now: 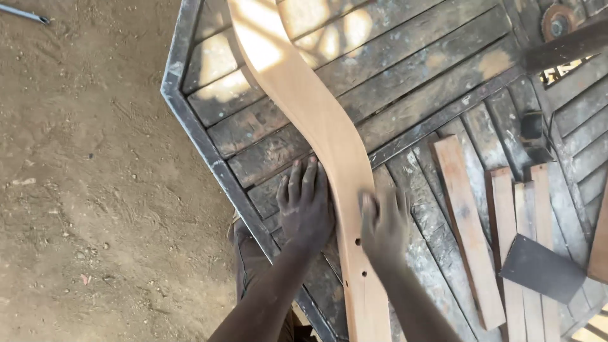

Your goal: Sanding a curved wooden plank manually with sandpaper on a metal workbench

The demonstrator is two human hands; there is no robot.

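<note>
On the dark slatted wooden table (405,82) lies a long curved piece of light brown wood (316,120). The left hand (305,206) presses flat beside it, fingers together. The right hand (384,225) is blurred, perhaps rubbing its edge; its grip I cannot tell.

A long curved wooden plank (316,120), pale tan and smooth, lies flat on the slatted counter (405,69). It bends in an S-shape, running away from the fingers (303,180) pressed against its edge. Small drilled holes show in it just below them.
</note>
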